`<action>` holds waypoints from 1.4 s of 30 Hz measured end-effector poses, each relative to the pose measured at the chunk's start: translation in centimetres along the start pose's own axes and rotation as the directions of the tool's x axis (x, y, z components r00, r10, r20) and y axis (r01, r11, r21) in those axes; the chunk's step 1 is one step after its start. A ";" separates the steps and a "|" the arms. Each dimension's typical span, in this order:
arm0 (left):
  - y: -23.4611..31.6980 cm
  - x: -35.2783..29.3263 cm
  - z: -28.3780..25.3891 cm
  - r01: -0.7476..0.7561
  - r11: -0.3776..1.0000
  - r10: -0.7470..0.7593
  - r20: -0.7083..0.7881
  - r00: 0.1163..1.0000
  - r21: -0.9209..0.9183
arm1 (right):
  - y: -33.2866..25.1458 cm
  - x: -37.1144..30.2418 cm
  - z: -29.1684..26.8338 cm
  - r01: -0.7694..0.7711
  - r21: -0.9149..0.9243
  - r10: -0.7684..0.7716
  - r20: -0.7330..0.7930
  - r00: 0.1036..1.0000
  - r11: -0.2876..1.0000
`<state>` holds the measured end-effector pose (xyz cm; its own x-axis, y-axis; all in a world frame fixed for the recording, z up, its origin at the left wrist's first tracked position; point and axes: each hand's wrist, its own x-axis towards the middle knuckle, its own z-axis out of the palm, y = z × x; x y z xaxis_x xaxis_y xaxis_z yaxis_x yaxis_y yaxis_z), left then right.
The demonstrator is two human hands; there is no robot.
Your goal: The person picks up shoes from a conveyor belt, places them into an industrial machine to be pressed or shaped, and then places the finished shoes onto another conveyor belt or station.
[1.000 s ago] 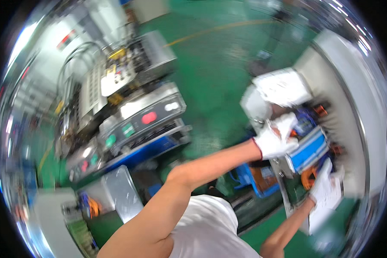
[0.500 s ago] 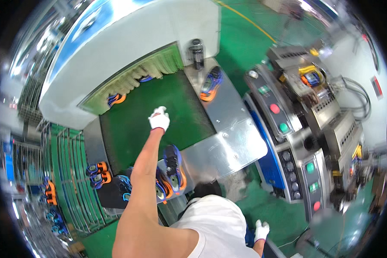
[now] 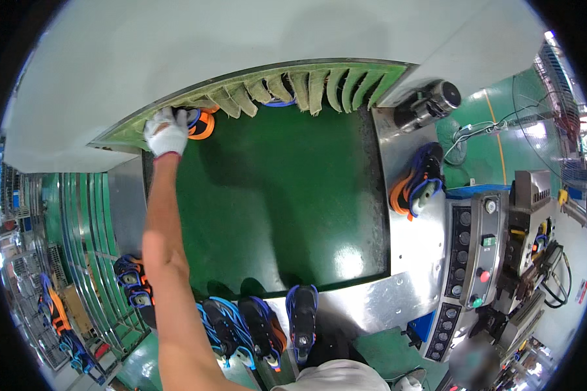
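My left hand (image 3: 167, 132), in a white glove, reaches to the far left of the green conveyor belt (image 3: 280, 195). Its fingers close on the near end of a blue and orange sports shoe (image 3: 202, 125), whose rest is behind the fabric strips. Another blue shoe (image 3: 280, 102) peeks from under the strips, mostly hidden. At the lower edge, my right hand (image 3: 408, 383) shows only as a bit of white glove; its fingers cannot be made out.
Fringed strips (image 3: 316, 88) hang across the machine opening. Several shoes (image 3: 261, 332) line the near ledge. On the right metal ledge (image 3: 414, 247) stand a dark bottle (image 3: 427, 104) and a black, orange and blue shoe (image 3: 419, 180). Control panels (image 3: 486, 260) stand right; a rack (image 3: 78, 241) left.
My left hand has moved forward and left from above the belt to the shoe at the strips. The view has turned and come closer to the opening. My right hand has sunk toward the lower edge.
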<state>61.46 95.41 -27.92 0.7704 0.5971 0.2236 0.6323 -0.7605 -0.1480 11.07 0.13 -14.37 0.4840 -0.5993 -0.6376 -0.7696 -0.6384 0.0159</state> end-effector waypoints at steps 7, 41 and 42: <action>-6.3 0.9 5.7 -0.093 0.985 0.054 -0.256 0.965 -0.144 | -7.3 -0.3 -1.6 -0.291 0.182 0.265 0.157 0.952 0.939; 56.4 -49.1 -56.1 -0.610 -0.398 0.712 -0.650 0.266 -0.685 | -8.7 3.4 -21.1 0.264 0.960 -0.619 -0.152 0.770 0.093; 59.9 -47.9 -55.2 -0.681 -0.346 0.697 -0.663 0.274 -0.645 | -7.8 2.5 -21.9 0.188 0.970 -0.575 -0.243 0.782 -0.155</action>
<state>57.94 7.14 5.71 0.5976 -0.5352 0.5970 -0.7962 -0.3080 0.5208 27.38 -6.98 0.80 0.9217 -0.2190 -0.3202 -0.1940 0.4545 -0.8694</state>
